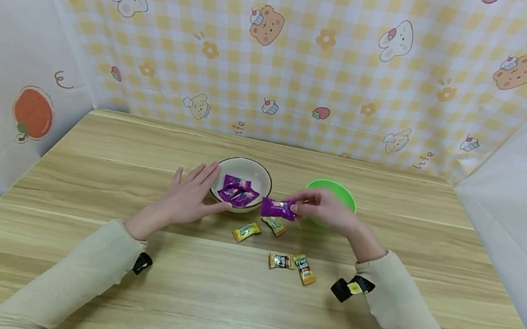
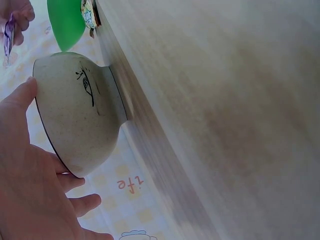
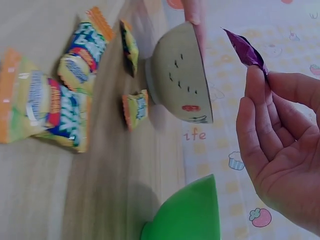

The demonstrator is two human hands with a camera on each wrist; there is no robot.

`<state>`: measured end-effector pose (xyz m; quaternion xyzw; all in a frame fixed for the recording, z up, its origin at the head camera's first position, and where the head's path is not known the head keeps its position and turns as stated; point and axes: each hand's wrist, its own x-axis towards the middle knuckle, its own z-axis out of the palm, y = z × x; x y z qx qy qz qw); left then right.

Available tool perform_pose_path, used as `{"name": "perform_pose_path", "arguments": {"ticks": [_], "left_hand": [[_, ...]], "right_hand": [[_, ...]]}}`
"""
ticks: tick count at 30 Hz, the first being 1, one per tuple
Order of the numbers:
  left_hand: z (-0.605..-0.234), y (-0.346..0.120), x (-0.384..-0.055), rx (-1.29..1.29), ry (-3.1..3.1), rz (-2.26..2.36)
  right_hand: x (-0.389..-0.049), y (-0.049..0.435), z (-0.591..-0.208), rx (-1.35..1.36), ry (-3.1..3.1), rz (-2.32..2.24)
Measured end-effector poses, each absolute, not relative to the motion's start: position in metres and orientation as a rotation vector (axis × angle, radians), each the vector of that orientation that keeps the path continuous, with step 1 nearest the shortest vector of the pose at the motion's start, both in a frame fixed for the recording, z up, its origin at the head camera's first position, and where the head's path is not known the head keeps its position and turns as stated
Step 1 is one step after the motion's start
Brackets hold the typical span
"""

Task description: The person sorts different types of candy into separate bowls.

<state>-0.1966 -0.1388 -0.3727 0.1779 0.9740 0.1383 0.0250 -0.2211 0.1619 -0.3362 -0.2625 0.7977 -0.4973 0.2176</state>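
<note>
While the fingers of a spread left hand rest against the rim of a cream bowl, a right hand pinches a purple candy between thumb and fingers. The purple candy hangs above the desk, just beside the right side of the cream bowl and outside its rim. From the left wrist, the thumb is seen touching the dark edge of the cream bowl, with the other fingers set apart from one another along the far side. Three more purple packets lie overlapping inside the cream bowl, whose outer wall carries small dark drawings and a red mark. To its right stands a green bowl, partly hidden behind the right hand; its contents cannot be made out.

On the near side of the bowls, four yellow candies with orange ends lie on the wood-grain desk: one near the cream bowl, another below the held packet, and a touching pair, one piece lying crosswise and its neighbor slanted. Pale sleeves cover both forearms, and a checked cloth printed with bears, flowers and cupcakes hangs behind the desk.
</note>
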Motion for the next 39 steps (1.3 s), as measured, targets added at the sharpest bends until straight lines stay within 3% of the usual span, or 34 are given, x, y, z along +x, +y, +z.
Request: {"name": "perform_pose_path", "arguments": {"ticks": [39], "left_hand": [[-0.373,-0.138,-0.198,0.556,3.016,0.416]], "right_hand": [[-0.265,0.097,-0.333,-0.371,2.267,-1.566]]}}
